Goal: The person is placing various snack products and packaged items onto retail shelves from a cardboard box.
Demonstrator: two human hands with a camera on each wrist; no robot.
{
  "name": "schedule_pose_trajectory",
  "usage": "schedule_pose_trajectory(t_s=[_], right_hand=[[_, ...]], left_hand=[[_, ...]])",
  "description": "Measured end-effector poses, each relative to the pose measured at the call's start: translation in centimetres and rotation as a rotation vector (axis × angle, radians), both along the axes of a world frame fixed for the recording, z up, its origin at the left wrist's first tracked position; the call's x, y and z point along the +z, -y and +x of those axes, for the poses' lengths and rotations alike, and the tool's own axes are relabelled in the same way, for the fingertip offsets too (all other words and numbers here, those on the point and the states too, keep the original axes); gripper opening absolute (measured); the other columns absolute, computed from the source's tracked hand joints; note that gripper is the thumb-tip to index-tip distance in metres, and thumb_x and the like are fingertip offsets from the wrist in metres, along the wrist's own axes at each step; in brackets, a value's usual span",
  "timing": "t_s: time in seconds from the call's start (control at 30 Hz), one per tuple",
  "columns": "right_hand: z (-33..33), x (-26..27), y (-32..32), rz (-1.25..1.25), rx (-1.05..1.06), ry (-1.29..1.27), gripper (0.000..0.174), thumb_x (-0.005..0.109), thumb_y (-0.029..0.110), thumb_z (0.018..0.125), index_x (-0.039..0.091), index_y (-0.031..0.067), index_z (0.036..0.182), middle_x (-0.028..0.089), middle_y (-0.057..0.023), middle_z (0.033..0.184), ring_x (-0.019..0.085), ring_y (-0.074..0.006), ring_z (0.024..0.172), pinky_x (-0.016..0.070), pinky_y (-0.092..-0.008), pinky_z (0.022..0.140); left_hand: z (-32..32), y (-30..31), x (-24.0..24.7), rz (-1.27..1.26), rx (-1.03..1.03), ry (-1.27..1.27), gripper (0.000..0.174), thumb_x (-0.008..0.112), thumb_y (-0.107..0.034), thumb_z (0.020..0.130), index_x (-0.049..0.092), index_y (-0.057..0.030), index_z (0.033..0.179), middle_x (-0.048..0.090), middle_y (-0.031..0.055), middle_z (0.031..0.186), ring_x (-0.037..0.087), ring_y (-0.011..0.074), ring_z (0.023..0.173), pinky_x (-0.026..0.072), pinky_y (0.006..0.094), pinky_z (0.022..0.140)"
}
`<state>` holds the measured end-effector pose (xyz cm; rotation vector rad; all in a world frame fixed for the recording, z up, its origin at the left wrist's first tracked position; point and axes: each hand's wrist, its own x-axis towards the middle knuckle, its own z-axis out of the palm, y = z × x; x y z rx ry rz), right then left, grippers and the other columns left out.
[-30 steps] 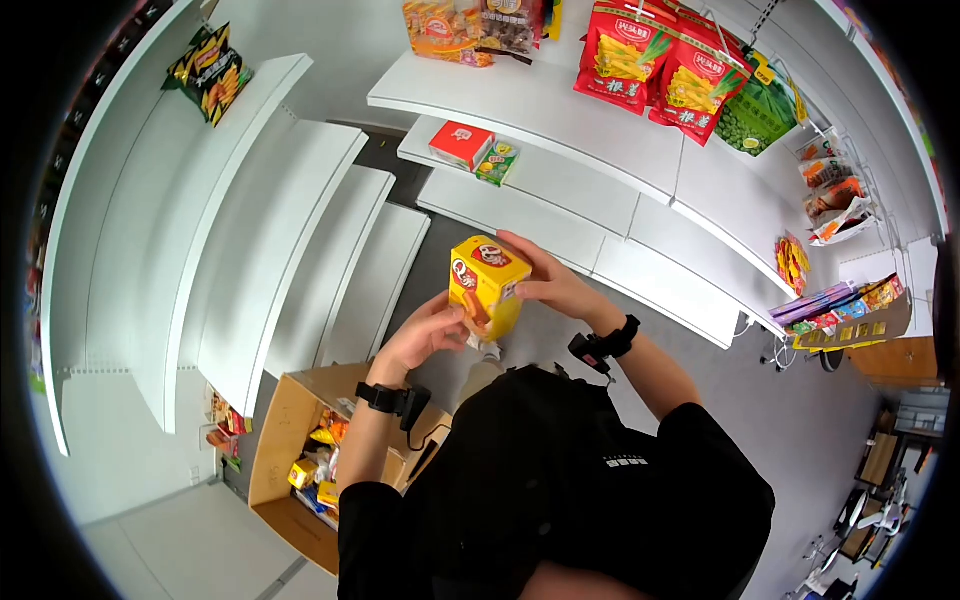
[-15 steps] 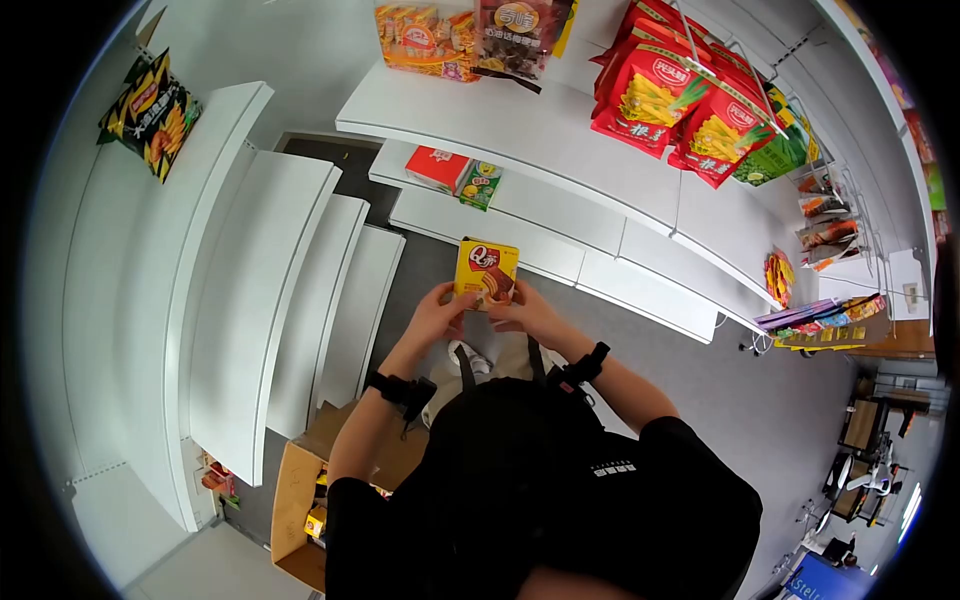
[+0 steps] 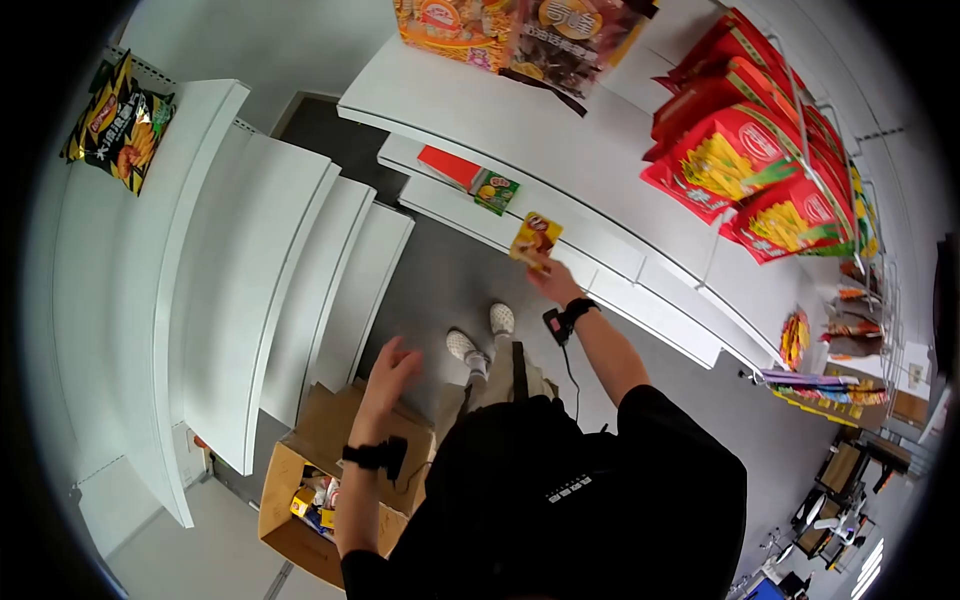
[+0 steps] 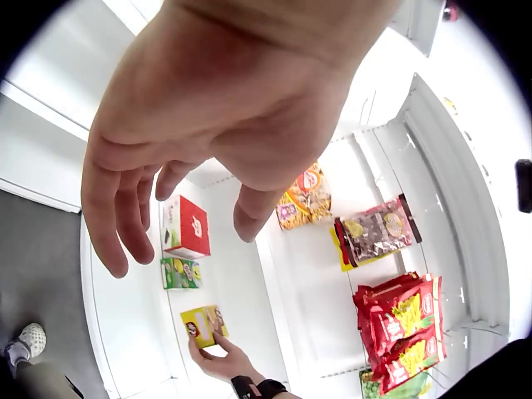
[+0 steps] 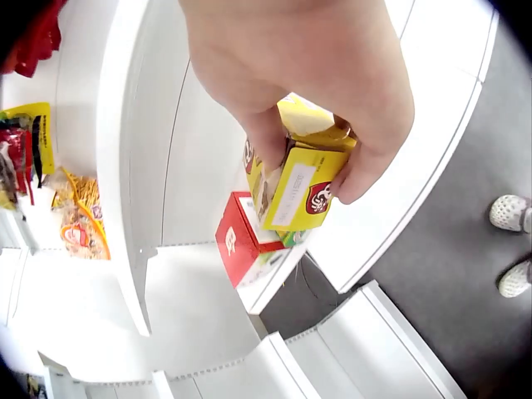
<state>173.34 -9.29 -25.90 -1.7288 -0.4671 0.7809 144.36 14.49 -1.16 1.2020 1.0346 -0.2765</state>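
Note:
A yellow snack box (image 3: 537, 234) with a red-brown logo is gripped by my right hand (image 3: 553, 281), thumb on one side and fingers on the other. In the right wrist view the box (image 5: 303, 187) overlaps a red box (image 5: 241, 241) on the lower shelf. Beside that red box stands a small green box (image 3: 495, 191). My left hand (image 3: 391, 375) hangs free with loosely bent fingers, near the cardboard carton (image 3: 285, 470). The left wrist view shows this hand (image 4: 224, 108) holding nothing.
White shelves (image 3: 300, 290) rise on the left, with a black chip bag (image 3: 122, 128) on top. Red snack bags (image 3: 740, 160) hang from wire hooks at the upper right. Orange (image 3: 455, 30) and dark (image 3: 565, 45) packets stand on the upper shelf.
The yellow box, held between both hands earlier, has moved forward and right toward the lower shelf in my right hand. My left hand has let go and drawn back left.

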Motion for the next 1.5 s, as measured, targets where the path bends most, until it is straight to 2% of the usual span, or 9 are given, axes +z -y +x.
schedule_pose_trajectory(t_s=[0.03,0.07,0.13,0.47,0.53,0.67,0.73,1.27,1.5], right_hand=[[2.0,-1.3,-0.4,0.097,-0.076,-0.136,0.044,0.060,-0.001,0.085,0.055,0.0122,0.126,0.054,-0.0071,0.093,0.059,-0.0160,0.089,0.0531,-0.0252,0.074],[4.6,-1.8,-1.8,0.286,-0.540,-0.919,0.050,0.066,0.010,0.083,0.050,0.0094,0.131,0.058,-0.0135,0.103,0.060,-0.0235,0.099,0.0526,-0.0305,0.080],[6.8,-1.2,-0.9,-0.229,-0.011,0.236,0.065,0.073,0.019,0.078,0.045,0.0050,0.134,0.057,-0.0197,0.116,0.058,-0.0287,0.109,0.0501,-0.0367,0.088],[3.4,-1.1,3.4,-0.420,0.104,-0.090,0.088,0.079,0.023,0.070,0.031,0.0050,0.142,0.043,-0.0207,0.137,0.052,-0.0341,0.117,0.0495,-0.0375,0.090],[0.6,-1.3,3.0,-0.457,0.089,-0.041,0.085,0.074,0.006,0.072,0.029,0.0055,0.143,0.046,-0.0222,0.131,0.054,-0.0287,0.112,0.0518,-0.0346,0.087],[-5.0,-1.7,2.7,-0.201,0.229,-0.227,0.090,0.072,0.024,0.079,0.015,0.0026,0.145,0.033,-0.0231,0.138,0.046,-0.0334,0.121,0.0446,-0.0437,0.097],[-7.7,1.6,0.5,0.061,-0.332,-1.253,0.085,0.068,0.031,0.083,0.016,0.0035,0.144,0.030,-0.0207,0.140,0.042,-0.0357,0.123,0.0440,-0.0440,0.098],[-51.4,17.2,-7.3,-0.179,0.382,-1.371,0.063,0.058,0.031,0.091,0.029,0.0009,0.138,0.036,-0.0201,0.136,0.041,-0.0353,0.124,0.0359,-0.0493,0.105],[-61.2,18.2,-7.3,-0.311,0.550,-1.377,0.062,0.058,0.032,0.090,0.030,-0.0002,0.136,0.039,-0.0216,0.133,0.043,-0.0365,0.121,0.0373,-0.0497,0.104]], left_hand=[[-0.7,0.0,0.4,0.005,0.046,-0.012,0.072,0.064,-0.027,0.087,0.026,-0.0039,0.143,0.052,0.0121,0.119,0.057,0.0195,0.095,0.0514,0.0352,0.078],[-1.5,0.1,0.9,0.009,0.092,-0.024,0.071,0.064,-0.027,0.087,0.026,-0.0039,0.143,0.052,0.0117,0.119,0.056,0.0192,0.095,0.0514,0.0351,0.078],[-2.2,0.4,1.3,0.001,0.171,-0.040,0.071,0.064,-0.028,0.087,0.027,-0.0040,0.142,0.051,0.0109,0.119,0.056,0.0188,0.095,0.0514,0.0350,0.078],[-7.0,5.1,2.3,-0.041,0.348,-0.013,0.077,0.066,-0.035,0.084,0.027,-0.0037,0.143,0.049,0.0101,0.122,0.055,0.0190,0.099,0.0498,0.0354,0.081],[-9.1,6.3,3.3,-0.021,0.398,0.008,0.077,0.066,-0.036,0.084,0.027,-0.0032,0.142,0.049,0.0105,0.122,0.055,0.0187,0.099,0.0491,0.0352,0.083],[-14.9,9.3,4.4,-0.010,0.492,0.104,0.070,0.063,-0.038,0.087,0.031,-0.0055,0.141,0.047,0.0099,0.123,0.054,0.0203,0.103,0.0497,0.0354,0.084],[-18.0,11.2,4.7,0.017,0.512,0.106,0.069,0.062,-0.038,0.087,0.033,-0.0046,0.140,0.047,0.0105,0.124,0.054,0.0204,0.102,0.0500,0.0351,0.084],[-53.9,30.5,2.3,0.087,1.195,0.139,0.059,0.059,-0.036,0.088,0.040,-0.0047,0.134,0.054,0.0094,0.119,0.059,0.0240,0.099,0.0519,0.0372,0.082],[-61.7,32.0,0.6,0.119,1.380,0.123,0.063,0.061,-0.034,0.087,0.036,-0.0033,0.136,0.053,0.0100,0.121,0.058,0.0260,0.101,0.0528,0.0401,0.083]])
